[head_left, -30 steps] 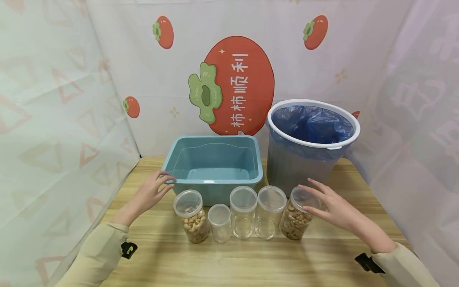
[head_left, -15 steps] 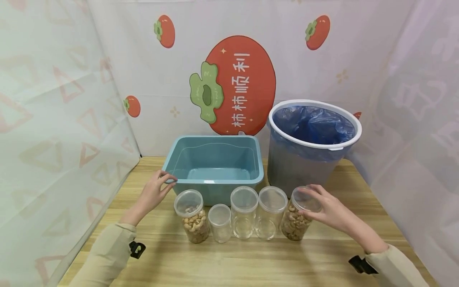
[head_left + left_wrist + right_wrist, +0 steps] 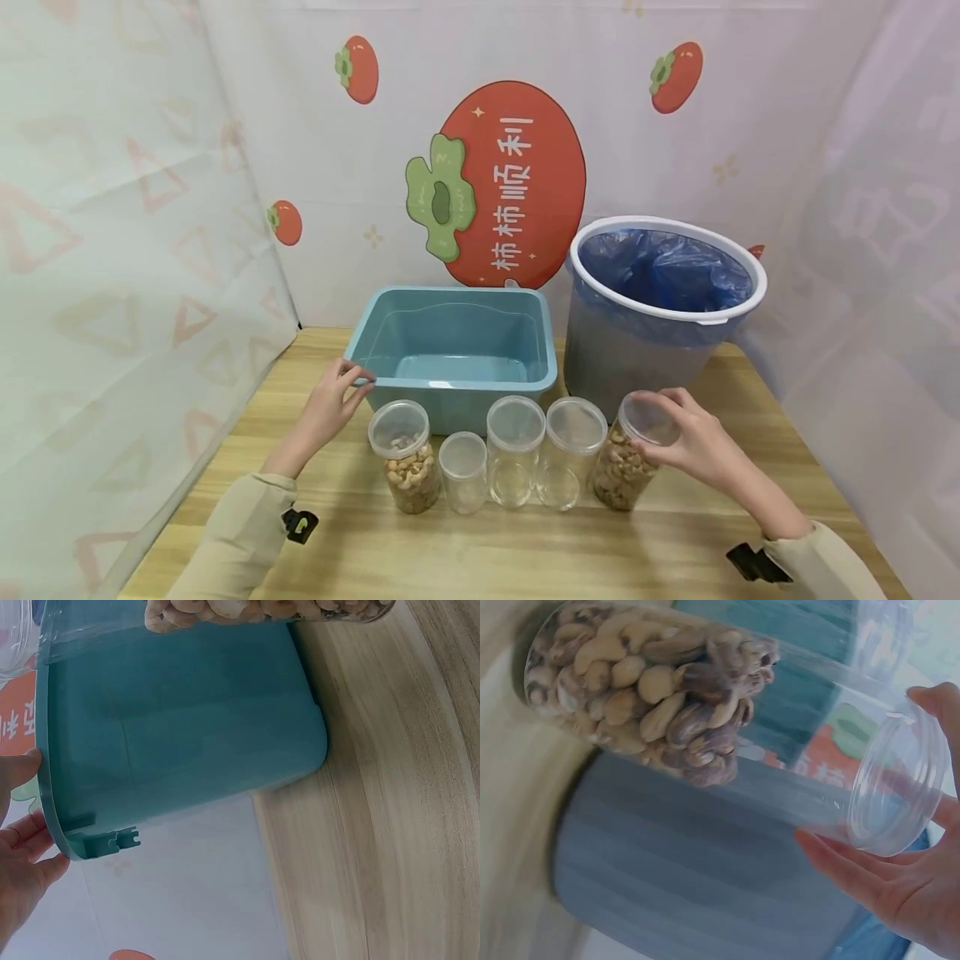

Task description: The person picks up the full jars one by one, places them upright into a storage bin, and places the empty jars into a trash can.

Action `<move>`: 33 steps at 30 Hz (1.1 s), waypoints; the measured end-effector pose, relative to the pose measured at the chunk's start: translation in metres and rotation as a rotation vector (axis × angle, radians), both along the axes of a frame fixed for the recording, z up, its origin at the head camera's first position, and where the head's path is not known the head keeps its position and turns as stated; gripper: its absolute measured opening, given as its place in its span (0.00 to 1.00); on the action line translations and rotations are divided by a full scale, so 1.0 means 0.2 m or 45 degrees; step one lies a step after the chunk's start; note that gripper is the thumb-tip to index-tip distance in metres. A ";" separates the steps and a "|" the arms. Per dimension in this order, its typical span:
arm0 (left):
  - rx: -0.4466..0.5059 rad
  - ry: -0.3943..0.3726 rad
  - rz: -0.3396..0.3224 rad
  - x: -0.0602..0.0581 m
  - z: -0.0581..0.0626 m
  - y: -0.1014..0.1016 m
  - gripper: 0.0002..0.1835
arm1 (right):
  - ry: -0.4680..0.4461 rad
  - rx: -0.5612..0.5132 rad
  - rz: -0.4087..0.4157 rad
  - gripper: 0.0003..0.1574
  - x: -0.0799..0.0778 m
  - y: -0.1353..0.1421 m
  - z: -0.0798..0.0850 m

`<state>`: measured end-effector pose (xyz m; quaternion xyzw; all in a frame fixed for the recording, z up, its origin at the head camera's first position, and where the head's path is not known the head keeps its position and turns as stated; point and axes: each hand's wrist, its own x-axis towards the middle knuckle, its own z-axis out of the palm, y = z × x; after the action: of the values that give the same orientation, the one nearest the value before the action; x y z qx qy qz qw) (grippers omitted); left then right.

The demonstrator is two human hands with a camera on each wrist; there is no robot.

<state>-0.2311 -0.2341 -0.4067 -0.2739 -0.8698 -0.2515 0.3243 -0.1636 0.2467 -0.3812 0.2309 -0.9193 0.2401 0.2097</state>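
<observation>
My left hand [image 3: 324, 410] pinches the front left corner of the blue-green plastic basin's rim [image 3: 450, 385]; in the left wrist view, thumb and fingers sit on either side of that rim [image 3: 45, 787]. My right hand [image 3: 693, 442] grips the clear lid of the rightmost jar [image 3: 621, 477], which is part full of cashews [image 3: 656, 682]. The right wrist view shows thumb and fingers spread around the lid [image 3: 900, 784]. Another cashew jar [image 3: 411, 475] stands at the left end of the row, just in front of the basin.
Between the cashew jars stand a small lidded jar [image 3: 464, 479] and two taller lidded jars, one left [image 3: 513, 467] and one right [image 3: 564, 467], all without visible contents. Behind the right jar rises a grey bin [image 3: 630, 358] with a blue liner. Printed cloth [image 3: 315, 125] encloses the wooden table [image 3: 450, 558].
My right hand has come left and down, and its fingers have closed around the right jar's lid. My left hand has tightened its pinch on the basin rim. The jars keep their places.
</observation>
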 end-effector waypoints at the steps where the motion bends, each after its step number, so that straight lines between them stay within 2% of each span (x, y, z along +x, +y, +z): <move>1: 0.001 0.005 0.003 0.00 0.00 0.00 0.08 | 0.015 -0.005 -0.011 0.34 0.00 0.00 0.02; 10: 0.012 -0.012 0.013 0.01 0.00 0.02 0.08 | 0.190 0.022 -0.042 0.34 0.00 0.02 0.24; 14: 0.017 0.000 0.029 0.01 -0.01 0.01 0.08 | 0.231 0.050 -0.054 0.32 -0.02 0.00 0.34; 26: 0.041 0.026 0.000 0.00 -0.03 0.01 0.08 | 0.273 0.088 -0.031 0.31 -0.04 -0.03 0.58; 33: 0.046 0.031 0.000 0.00 -0.03 0.01 0.07 | 0.255 0.095 -0.001 0.31 -0.07 -0.07 0.69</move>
<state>-0.2311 -0.2311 -0.4128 -0.2711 -0.8611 -0.2640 0.3396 -0.1780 0.2323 -0.2423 0.2609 -0.9021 0.1813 0.2922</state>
